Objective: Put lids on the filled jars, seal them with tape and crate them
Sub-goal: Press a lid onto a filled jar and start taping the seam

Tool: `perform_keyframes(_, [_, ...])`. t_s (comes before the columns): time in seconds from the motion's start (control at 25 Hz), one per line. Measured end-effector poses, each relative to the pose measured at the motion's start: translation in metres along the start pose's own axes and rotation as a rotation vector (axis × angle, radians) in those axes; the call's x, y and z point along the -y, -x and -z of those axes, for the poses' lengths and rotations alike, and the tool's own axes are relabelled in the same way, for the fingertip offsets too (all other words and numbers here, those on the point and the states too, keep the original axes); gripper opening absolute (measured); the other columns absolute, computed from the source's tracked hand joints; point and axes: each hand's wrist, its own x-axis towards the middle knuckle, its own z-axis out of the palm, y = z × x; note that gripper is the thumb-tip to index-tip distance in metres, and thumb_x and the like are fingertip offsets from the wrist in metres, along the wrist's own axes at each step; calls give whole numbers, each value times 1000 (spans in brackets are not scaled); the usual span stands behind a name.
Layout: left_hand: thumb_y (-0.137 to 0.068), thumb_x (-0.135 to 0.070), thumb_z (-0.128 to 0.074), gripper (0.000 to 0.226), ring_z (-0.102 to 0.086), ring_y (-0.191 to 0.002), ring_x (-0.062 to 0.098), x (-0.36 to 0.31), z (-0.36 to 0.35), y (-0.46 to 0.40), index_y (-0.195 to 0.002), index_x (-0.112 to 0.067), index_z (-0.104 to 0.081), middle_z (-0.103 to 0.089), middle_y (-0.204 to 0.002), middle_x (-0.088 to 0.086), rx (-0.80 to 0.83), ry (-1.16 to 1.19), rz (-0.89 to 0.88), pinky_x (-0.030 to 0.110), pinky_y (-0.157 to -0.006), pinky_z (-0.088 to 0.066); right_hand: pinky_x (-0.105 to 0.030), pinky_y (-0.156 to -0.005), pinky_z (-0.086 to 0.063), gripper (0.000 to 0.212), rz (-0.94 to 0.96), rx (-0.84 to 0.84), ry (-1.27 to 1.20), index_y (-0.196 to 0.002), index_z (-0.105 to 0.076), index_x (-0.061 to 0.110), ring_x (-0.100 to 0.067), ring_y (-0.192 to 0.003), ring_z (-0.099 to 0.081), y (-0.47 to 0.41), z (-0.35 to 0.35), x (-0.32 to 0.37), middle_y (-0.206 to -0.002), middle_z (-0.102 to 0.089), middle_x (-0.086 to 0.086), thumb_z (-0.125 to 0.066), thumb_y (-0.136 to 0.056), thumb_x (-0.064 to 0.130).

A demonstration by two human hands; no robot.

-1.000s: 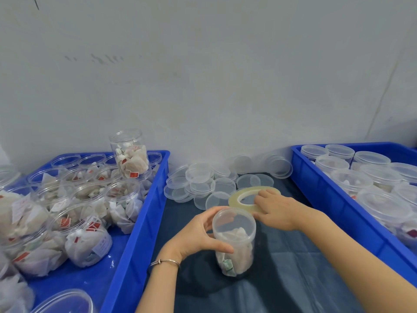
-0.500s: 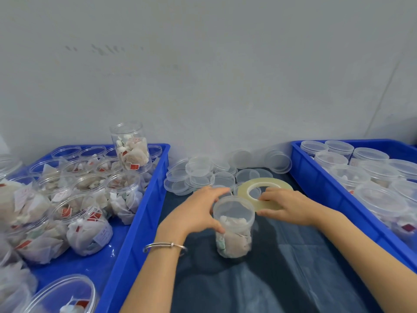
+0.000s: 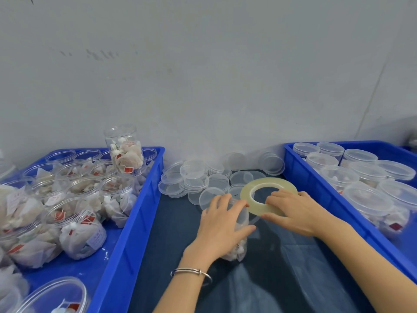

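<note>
Left hand (image 3: 222, 224) has shifted from the jar's side to clamp over the lidded jar (image 3: 237, 249) at tabletop centre, right hand (image 3: 293, 211) gripping the tape roll (image 3: 268, 195) at its 1 o'clock; sealing appears imminent.

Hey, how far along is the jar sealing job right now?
Done: the right crate holds lidded jars. In hand: the left hand grips the jar on the dark mat while the right hand holds the tape roll beside it. Left: the left crate is full of open filled jars, and loose lids wait by the wall.
</note>
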Motion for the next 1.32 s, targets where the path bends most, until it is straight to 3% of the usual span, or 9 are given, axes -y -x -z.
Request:
perform_keyframes(0.08, [-89, -56, -50, 50, -12, -141, 13, 3, 1, 0, -134, -39, -37, -24, -149, -5, 7, 25, -32, 42, -109, -24, -33, -81, -37, 43, -41, 1, -43, -100, -54, 25, -9, -92, -44, -3, -4, 4, -99, -49, 12, -32, -94, 61])
perform_keyframes(0.2, [-89, -53, -47, 42, -17, -139, 12, -4, -5, 3, -128, -41, -40, -29, -145, -10, -112, 0, 29, 43, -109, -19, -33, -81, -37, 42, -56, -67, -8, -95, -49, 26, -7, -87, -38, -5, -12, 10, -94, -45, 14, -28, -93, 62])
perform_keyframes(0.32, [-91, -51, -42, 40, -14, -140, 13, -10, -8, 4, -129, -41, -38, -27, -148, -9, -140, -64, 87, 52, -110, -12, -32, -79, -34, 40, -78, -139, 35, -94, -45, 28, -5, -87, -35, -3, -15, 9, -93, -43, 16, -25, -93, 63])
perform_keyframes(0.52, [-99, -44, -30, 44, 11, -145, 36, -30, -14, 6, -141, -35, -23, -3, -160, 3, -26, -142, 199, 65, -108, -7, -30, -78, -31, 39, -114, -183, 20, -92, -43, 33, -5, -86, -37, 1, -24, 12, -93, -45, 17, -22, -90, 65])
perform_keyframes(0.72, [-97, -47, -31, 39, -9, -144, 32, -29, -20, 7, -134, -34, -34, -19, -157, 2, -140, -153, 185, 49, -104, -26, -28, -77, -31, 42, -114, -190, -25, -91, -46, 33, -3, -84, -39, 7, -26, 10, -92, -46, 17, -21, -89, 66])
perform_keyframes(0.92, [-85, -46, -48, 36, -38, -127, 23, -15, -19, 4, -118, -36, -56, -47, -135, -9, -311, -24, 104, 36, -90, -39, -28, -73, -32, 47, -164, -173, -108, -83, -46, 32, -3, -83, -39, 25, -27, 25, -83, -45, 15, -16, -85, 69])
perform_keyframes(1.16, [-77, -43, -56, 29, -45, -111, 13, -11, -16, -10, -104, -36, -63, -56, -110, -16, -351, 102, 18, 31, -81, -44, -30, -71, -30, 37, -423, -264, 79, -81, -40, 33, -5, -88, -38, 44, -24, 60, -85, -45, 13, -22, -91, 64])
perform_keyframes(1.32, [-76, -36, -58, 27, -47, -102, 12, -3, -12, -20, -102, -34, -66, -58, -103, -14, -360, 130, -72, 28, -77, -44, -32, -72, -30, 36, -523, -221, 121, -85, -38, 34, -5, -90, -38, 60, -19, 84, -88, -43, 12, -16, -94, 61])
